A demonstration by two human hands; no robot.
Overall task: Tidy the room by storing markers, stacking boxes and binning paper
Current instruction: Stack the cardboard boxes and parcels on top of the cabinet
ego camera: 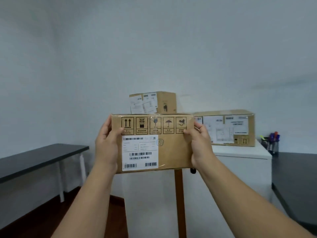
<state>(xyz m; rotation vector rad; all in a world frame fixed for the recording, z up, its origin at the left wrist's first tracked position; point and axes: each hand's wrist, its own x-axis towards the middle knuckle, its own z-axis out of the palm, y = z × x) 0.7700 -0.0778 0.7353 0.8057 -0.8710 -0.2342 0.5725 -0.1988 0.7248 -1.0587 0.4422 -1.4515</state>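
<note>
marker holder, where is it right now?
Head view, far right: the marker holder stands on the white cabinet's right end, just right of the wide cardboard box, by the dark table.

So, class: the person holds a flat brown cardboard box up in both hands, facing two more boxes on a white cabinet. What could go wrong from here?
1. The flat brown cardboard box is held only at its side edges by the left hand and right hand; it might slip.
2. It hides part of the smaller cardboard box behind, so placing it there may misjudge.

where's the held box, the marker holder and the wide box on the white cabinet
held box (173,148): head view, bare cardboard front
marker holder (272,145): head view, its dark mesh wall
wide box (250,127): head view, right end of front face
</note>
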